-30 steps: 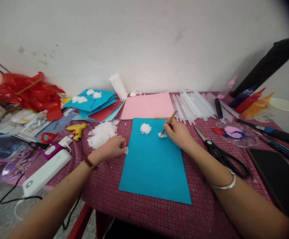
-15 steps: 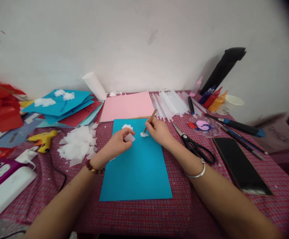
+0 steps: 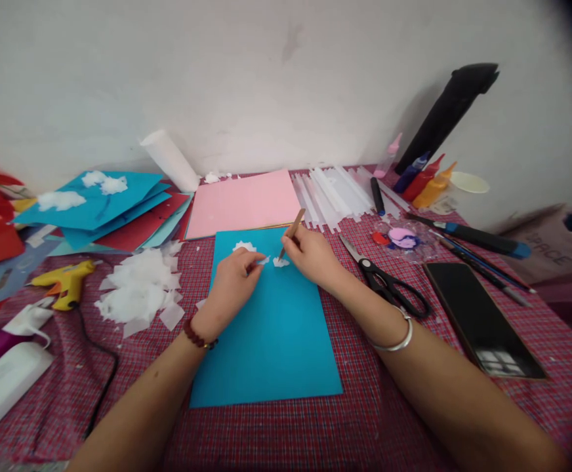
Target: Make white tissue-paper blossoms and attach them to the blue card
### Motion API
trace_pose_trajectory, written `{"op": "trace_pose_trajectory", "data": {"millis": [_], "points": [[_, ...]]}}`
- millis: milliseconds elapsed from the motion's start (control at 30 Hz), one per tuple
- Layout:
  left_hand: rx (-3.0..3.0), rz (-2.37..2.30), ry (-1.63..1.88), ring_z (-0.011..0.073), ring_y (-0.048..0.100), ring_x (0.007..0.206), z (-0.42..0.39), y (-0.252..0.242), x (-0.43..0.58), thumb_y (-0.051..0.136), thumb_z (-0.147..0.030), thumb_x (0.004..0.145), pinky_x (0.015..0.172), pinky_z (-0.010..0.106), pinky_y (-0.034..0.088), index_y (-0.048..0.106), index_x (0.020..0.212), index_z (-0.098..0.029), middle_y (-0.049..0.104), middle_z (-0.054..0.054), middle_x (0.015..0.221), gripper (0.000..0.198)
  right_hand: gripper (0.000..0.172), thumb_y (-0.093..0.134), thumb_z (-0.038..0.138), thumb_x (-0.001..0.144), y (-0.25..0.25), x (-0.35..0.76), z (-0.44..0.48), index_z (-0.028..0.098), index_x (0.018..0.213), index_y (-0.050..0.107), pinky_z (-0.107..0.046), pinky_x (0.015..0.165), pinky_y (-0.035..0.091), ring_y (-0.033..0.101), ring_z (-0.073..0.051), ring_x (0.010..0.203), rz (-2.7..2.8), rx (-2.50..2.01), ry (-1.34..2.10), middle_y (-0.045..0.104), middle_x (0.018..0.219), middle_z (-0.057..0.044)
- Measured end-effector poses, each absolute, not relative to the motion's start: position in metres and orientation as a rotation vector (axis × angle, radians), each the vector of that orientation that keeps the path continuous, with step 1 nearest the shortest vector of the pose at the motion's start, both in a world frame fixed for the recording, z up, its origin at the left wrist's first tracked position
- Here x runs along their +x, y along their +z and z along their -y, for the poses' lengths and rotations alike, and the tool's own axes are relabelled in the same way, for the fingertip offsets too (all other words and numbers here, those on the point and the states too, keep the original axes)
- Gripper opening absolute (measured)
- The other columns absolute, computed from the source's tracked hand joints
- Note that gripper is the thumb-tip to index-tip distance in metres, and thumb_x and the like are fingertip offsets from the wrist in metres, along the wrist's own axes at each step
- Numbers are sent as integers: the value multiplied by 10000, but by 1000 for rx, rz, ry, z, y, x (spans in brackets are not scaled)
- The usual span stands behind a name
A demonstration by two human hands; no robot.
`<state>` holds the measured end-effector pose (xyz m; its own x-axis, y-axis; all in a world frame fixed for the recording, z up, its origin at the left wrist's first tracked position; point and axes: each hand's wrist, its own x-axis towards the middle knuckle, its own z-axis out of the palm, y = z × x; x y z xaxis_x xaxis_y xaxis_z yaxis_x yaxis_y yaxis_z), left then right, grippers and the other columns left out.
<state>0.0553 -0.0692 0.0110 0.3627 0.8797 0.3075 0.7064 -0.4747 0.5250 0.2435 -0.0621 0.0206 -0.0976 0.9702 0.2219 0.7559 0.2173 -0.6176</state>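
Observation:
A blue card sheet (image 3: 271, 334) lies on the red checked tablecloth (image 3: 359, 419) in front of me. My left hand (image 3: 234, 282) pinches a small white tissue square (image 3: 264, 261) over the sheet's top part. My right hand (image 3: 313, 255) grips a thin wooden stick (image 3: 292, 232), its tip resting on a little white tissue tuft (image 3: 281, 262) on the sheet. Another white tuft (image 3: 245, 247) sits just left of it, partly behind my left fingers.
A heap of white tissue squares (image 3: 138, 292) and a yellow glue gun (image 3: 64, 282) lie left. Pink paper (image 3: 241, 203) and white strips (image 3: 335, 193) lie behind. Scissors (image 3: 389, 285), a black phone (image 3: 483, 321), paint bottles (image 3: 424, 183) and pens (image 3: 477, 239) are right.
My left hand brought a tissue square from the white heap onto the blue sheet, close to the stick's tip. The view swung right. The right hand stays on the tuft.

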Motion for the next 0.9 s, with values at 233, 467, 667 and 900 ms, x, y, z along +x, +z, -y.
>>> {"op": "trace_pose_trajectory", "data": {"millis": [233, 467, 667, 900], "points": [[2384, -1469, 732, 153, 554, 697, 75, 0, 64, 529, -127, 806, 663, 277, 447, 599, 756, -177, 582, 14, 741, 100, 219, 426, 282, 923, 25, 243, 63, 165, 929, 611, -258, 630, 391, 648, -206, 757, 1919, -1595, 481, 707, 819, -74], [2426, -1459, 683, 172, 550, 747, 87, -1, 64, 520, -113, 795, 686, 287, 445, 577, 726, -186, 554, 18, 741, 116, 210, 428, 274, 920, 26, 244, 64, 165, 922, 608, -256, 608, 387, 652, -202, 729, 1914, -1583, 477, 706, 791, -67], [2489, -1656, 1101, 191, 550, 825, 80, 12, 60, 511, -169, 862, 791, 323, 448, 574, 774, -197, 586, 38, 798, 111, 208, 428, 275, 922, 25, 244, 63, 165, 924, 604, -250, 626, 397, 653, -193, 743, 1916, -1546, 508, 708, 809, -66], [2638, -1429, 803, 206, 556, 855, 81, -2, 70, 499, -171, 880, 797, 326, 447, 627, 795, -177, 603, 59, 827, 155, 207, 433, 276, 919, 24, 244, 63, 164, 898, 606, -254, 602, 378, 650, -202, 735, 1910, -1572, 476, 702, 789, -67]]}}
